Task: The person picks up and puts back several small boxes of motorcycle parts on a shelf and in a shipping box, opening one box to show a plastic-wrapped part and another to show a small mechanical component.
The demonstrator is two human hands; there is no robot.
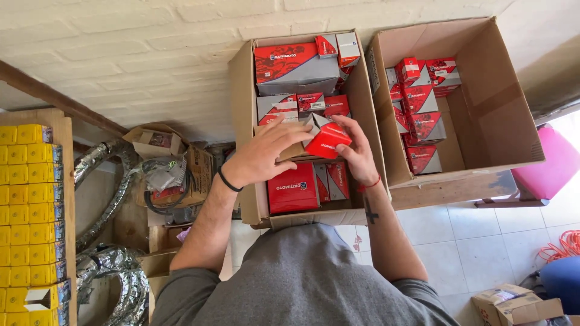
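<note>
Head view: both hands grip red carton.

- Illumination: bright, even daylight; strongest at the right edge, overexposing the floor tiles.
- Shadows: soft, inside the cardboard boxes.
- Focus: sharp; slight wide-angle edge distortion.

Supporting surface: pale tiled floor. Resting on it: small open cardboard box at lower right, orange cable coil at right edge. Support under the two large cartons cannot be determined
</note>
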